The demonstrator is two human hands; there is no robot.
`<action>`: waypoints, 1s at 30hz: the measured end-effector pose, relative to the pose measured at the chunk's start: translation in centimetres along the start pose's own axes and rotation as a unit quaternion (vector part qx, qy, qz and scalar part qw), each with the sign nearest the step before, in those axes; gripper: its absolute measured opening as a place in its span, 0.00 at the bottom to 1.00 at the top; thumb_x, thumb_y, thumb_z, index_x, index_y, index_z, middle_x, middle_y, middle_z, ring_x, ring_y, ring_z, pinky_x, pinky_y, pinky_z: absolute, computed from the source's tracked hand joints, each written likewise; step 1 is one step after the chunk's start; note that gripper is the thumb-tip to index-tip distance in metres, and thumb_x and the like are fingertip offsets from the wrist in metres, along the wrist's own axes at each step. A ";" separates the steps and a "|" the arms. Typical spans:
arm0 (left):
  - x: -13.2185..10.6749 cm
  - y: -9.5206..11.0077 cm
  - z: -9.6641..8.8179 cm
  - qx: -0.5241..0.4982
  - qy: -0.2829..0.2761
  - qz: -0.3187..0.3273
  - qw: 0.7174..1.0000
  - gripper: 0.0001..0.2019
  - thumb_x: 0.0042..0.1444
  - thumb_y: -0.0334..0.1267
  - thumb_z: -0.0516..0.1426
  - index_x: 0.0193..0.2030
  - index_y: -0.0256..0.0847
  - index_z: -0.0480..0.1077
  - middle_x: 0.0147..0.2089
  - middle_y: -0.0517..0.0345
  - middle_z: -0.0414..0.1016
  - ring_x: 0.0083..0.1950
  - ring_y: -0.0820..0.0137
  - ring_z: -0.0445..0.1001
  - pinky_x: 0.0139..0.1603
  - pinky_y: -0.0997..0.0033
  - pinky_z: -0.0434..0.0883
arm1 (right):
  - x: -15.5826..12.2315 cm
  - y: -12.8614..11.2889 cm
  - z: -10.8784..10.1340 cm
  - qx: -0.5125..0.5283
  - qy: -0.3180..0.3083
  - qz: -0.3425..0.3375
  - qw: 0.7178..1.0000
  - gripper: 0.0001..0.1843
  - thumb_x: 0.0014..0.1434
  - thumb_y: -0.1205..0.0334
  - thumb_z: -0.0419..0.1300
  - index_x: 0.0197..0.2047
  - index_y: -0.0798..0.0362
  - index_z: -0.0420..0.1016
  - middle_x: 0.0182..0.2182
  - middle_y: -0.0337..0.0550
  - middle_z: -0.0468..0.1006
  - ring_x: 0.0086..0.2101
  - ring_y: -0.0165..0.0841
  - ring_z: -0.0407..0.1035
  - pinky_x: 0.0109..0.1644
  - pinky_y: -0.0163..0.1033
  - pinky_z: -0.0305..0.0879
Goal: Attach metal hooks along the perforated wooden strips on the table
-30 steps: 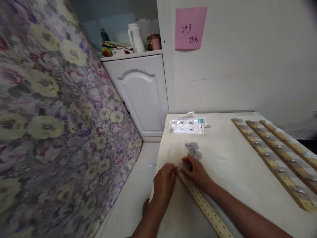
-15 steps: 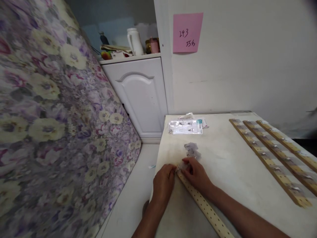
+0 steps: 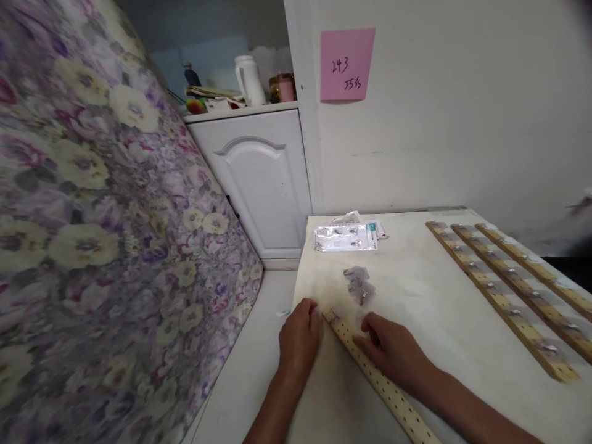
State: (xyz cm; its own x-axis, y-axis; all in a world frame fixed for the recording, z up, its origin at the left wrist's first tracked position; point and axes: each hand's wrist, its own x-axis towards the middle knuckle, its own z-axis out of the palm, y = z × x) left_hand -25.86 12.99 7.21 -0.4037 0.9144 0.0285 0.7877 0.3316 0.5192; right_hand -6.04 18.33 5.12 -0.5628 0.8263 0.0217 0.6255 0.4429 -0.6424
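A pale perforated strip [image 3: 393, 398], seemingly wooden, lies slantwise on the table. At its far end sits a small piece with a shiny metal part [image 3: 332, 316]. My left hand [image 3: 300, 338] is just left of that end, a small gap away, its fingers curled and their tips hidden. My right hand [image 3: 393, 348] is over the strip's right edge, thumb and index finger apart, one fingertip touching the strip; I see nothing held in it. Beyond the hands is a little pile of small clear packets [image 3: 359, 287] with shiny bits.
Three similar strips [image 3: 490, 290] with rows of clear packets lie on the right. A blister pack [image 3: 346, 237] with metal pieces lies at the back of the table [image 3: 411, 271]. A floral curtain [image 3: 139, 259] hangs left; a white cabinet [image 3: 266, 185] stands behind.
Both hands have come off the strip's far end. My left hand moved slightly left, and my right hand slid back toward me along the strip. The metal piece at the end is now uncovered.
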 end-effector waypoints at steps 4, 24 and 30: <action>-0.2 -0.1 -0.2 0.080 -0.035 -0.008 0.996 0.10 0.62 0.38 0.44 0.42 0.46 0.65 0.42 0.59 0.75 0.40 0.69 0.72 0.34 0.72 0.58 | -4.0 1.0 -0.3 -0.006 -0.029 0.022 0.999 0.12 0.52 0.49 0.59 0.34 0.47 0.65 0.23 0.36 0.74 0.24 0.34 0.68 0.27 0.36 0.55; -0.2 0.0 0.0 0.124 -0.049 0.016 0.991 0.11 0.63 0.38 0.42 0.38 0.44 0.64 0.41 0.57 0.71 0.40 0.69 0.71 0.32 0.72 0.56 | -4.3 -1.1 1.9 -0.108 0.056 0.005 0.993 0.06 0.49 0.61 0.57 0.32 0.48 0.62 0.31 0.40 0.75 0.26 0.36 0.71 0.27 0.38 0.53; -0.3 0.0 0.0 0.130 -0.048 0.024 0.990 0.11 0.63 0.38 0.42 0.38 0.44 0.64 0.42 0.57 0.71 0.39 0.69 0.71 0.32 0.72 0.56 | -3.9 -0.8 3.0 -0.091 0.070 0.000 0.993 0.08 0.49 0.60 0.58 0.34 0.49 0.63 0.33 0.41 0.75 0.28 0.35 0.71 0.29 0.37 0.54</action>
State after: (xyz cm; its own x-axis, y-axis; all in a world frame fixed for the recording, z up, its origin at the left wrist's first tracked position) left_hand -25.75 12.74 7.19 -0.3262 0.9445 -0.0403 0.9033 0.3240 0.2811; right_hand -5.91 13.74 3.26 -0.4899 0.8612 0.1354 0.7208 0.4874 -0.4928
